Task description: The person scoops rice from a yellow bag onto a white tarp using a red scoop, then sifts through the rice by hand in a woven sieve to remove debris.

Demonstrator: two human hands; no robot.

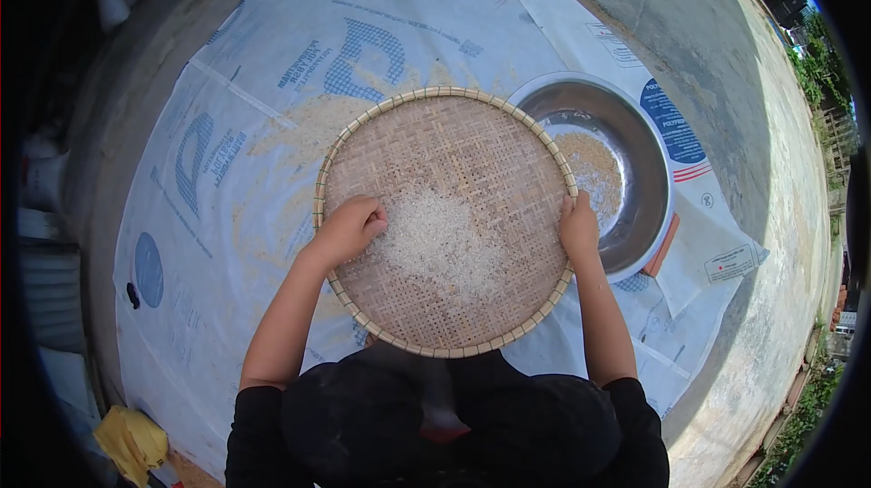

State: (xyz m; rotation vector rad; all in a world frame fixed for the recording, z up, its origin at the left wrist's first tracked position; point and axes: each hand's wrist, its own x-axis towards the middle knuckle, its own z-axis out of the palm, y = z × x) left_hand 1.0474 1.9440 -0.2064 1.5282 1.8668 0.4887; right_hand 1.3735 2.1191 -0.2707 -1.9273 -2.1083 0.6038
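A round woven bamboo winnowing tray (435,139) is in front of my body, with a pale bound rim. White rice grains (445,239) lie spread in a loose heap at its middle. On the tray's right rim, my right hand (579,223) is closed, thumb on top. My left hand (350,230) is over the left part of the tray, its fingers pinched together at the edge of the rice. What those fingertips hold, if anything, is too small to make out.
A wide metal basin (646,216) with tan grain (592,166) in it stands right of the tray, partly behind it. Brick-red block (662,248) sits beside the basin. Printed white sheeting (263,62) with scattered husks covers the ground. A yellow bag (132,443) lies lower left.
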